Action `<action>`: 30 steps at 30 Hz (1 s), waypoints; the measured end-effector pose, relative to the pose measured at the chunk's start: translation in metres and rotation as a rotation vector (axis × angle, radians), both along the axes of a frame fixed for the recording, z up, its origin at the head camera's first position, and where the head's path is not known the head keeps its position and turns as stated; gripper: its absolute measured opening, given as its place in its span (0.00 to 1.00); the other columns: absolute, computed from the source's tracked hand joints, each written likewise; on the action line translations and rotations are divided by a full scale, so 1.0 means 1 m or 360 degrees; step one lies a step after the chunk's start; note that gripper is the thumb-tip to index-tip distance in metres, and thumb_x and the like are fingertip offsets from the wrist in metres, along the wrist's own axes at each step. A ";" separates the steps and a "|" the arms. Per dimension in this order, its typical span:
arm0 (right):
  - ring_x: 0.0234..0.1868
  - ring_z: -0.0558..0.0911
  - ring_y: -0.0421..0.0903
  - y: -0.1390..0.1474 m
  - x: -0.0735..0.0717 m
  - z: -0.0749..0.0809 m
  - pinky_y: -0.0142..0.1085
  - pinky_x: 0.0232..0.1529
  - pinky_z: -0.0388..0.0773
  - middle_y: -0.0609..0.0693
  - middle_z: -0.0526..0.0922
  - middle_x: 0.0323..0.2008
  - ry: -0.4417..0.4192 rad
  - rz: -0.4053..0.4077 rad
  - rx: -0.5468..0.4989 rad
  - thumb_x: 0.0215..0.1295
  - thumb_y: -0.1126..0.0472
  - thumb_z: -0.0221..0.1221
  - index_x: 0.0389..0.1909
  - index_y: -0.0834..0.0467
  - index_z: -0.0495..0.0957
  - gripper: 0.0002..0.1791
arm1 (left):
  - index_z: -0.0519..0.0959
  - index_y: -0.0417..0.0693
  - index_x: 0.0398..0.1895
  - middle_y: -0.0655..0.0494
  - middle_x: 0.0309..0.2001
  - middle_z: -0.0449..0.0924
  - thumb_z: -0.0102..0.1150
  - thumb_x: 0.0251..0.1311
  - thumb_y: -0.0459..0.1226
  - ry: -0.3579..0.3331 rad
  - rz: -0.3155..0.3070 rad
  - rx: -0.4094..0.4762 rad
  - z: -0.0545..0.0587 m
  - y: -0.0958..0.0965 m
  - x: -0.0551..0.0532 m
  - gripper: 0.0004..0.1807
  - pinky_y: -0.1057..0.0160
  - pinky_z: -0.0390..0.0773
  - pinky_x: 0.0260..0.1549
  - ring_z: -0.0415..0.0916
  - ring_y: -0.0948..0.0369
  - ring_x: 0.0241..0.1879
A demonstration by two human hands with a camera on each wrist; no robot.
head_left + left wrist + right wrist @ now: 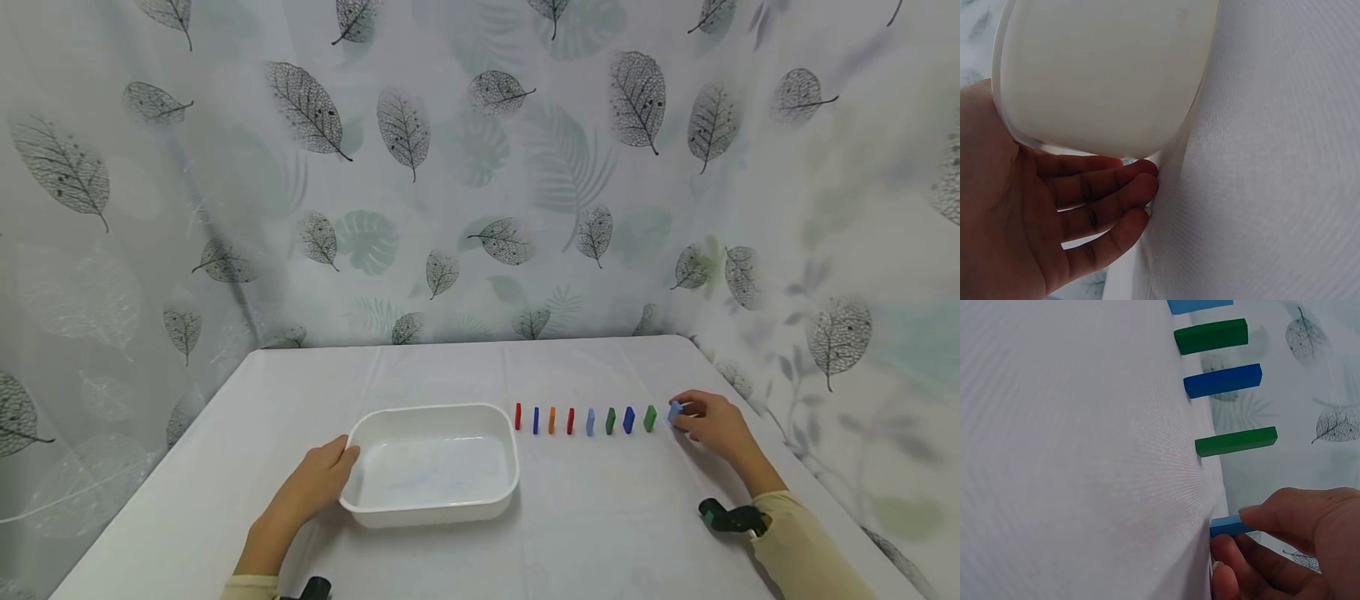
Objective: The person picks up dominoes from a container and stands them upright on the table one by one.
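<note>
At the right end of a row of upright dominoes, my right hand (711, 425) pinches a light blue domino (1225, 525) between thumb and fingers. In the right wrist view the domino stands upright with its lower end at the tablecloth. Beside it is a green domino (650, 418), then a dark blue domino (628, 419) and another green domino (611, 421). My left hand (318, 475) grips the left end of a white plastic tub (431, 515). Its fingers (1107, 194) curl under the tub's outer wall, and the thumb lies at the rim in the head view.
Further left, the row continues with a light blue domino (590, 422), a red domino (571, 421), an orange domino (552, 420), a blue domino (536, 420) and a red domino (517, 416) close to the tub's right rim. A leaf-patterned curtain (450, 192) surrounds the white table (600, 517).
</note>
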State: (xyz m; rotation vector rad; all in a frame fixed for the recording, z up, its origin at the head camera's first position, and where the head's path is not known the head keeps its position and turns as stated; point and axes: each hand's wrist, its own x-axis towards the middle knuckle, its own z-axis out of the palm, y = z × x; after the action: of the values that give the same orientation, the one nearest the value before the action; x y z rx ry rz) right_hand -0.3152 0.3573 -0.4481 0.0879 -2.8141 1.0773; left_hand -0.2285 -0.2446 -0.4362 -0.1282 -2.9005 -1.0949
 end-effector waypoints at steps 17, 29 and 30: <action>0.38 0.84 0.53 -0.002 0.001 0.001 0.40 0.34 0.82 0.65 0.84 0.43 0.0011 0.0022 0.0013 0.67 0.67 0.65 0.55 0.71 0.78 0.18 | 0.74 0.35 0.64 0.44 0.49 0.85 0.44 0.81 0.42 0.0012 0.0006 -0.0014 0.001 0.000 0.002 0.21 0.50 0.80 0.39 0.79 0.57 0.38; 0.46 0.83 0.63 -0.003 0.008 0.014 0.44 0.36 0.78 0.70 0.82 0.52 0.0144 -0.0042 0.0098 0.68 0.62 0.64 0.57 0.70 0.76 0.22 | 0.74 0.34 0.64 0.43 0.50 0.85 0.44 0.81 0.41 0.0023 -0.0025 0.0016 0.002 0.000 0.002 0.21 0.52 0.80 0.38 0.79 0.57 0.38; 0.46 0.83 0.63 -0.006 0.009 0.015 0.45 0.37 0.77 0.69 0.82 0.52 0.0180 -0.0070 0.0093 0.69 0.61 0.63 0.58 0.70 0.77 0.21 | 0.74 0.34 0.64 0.43 0.49 0.85 0.44 0.81 0.41 0.0021 -0.0025 0.0017 0.002 0.000 0.002 0.21 0.52 0.80 0.37 0.79 0.57 0.37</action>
State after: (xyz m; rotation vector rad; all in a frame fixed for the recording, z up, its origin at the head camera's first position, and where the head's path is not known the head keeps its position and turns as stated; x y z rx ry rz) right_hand -0.3058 0.3513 -0.4329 0.0896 -2.7334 0.9501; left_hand -0.2267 -0.2444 -0.4343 -0.1575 -2.8861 -1.1077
